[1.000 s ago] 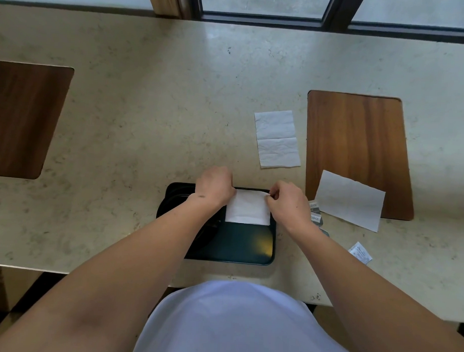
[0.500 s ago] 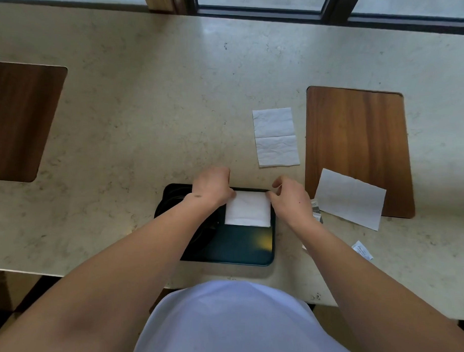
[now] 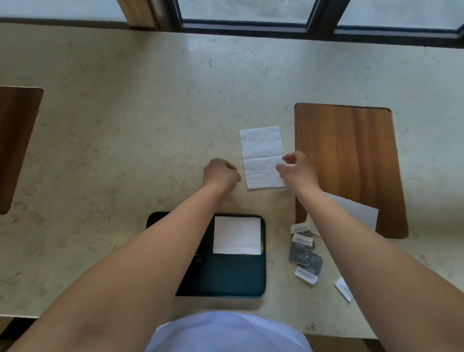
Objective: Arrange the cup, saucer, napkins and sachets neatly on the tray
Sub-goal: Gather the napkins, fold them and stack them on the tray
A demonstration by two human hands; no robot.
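3 napkins (image 3: 261, 157), 4 sachets (image 3: 305, 256), 1 tray (image 3: 232, 278); both hands' fingers curled, gripping nothing.

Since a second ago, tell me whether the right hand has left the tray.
Yes. The right hand has moved away from the tray, toward the window, and now touches the unfolded napkin beside the wooden mat.

Worktop (image 3: 121, 145): upper and left of frame unobstructed. Centre right occupied by unfolded napkin (image 3: 262, 155); sachets (image 3: 304, 253) scattered lower right, beside tray (image 3: 235, 281).
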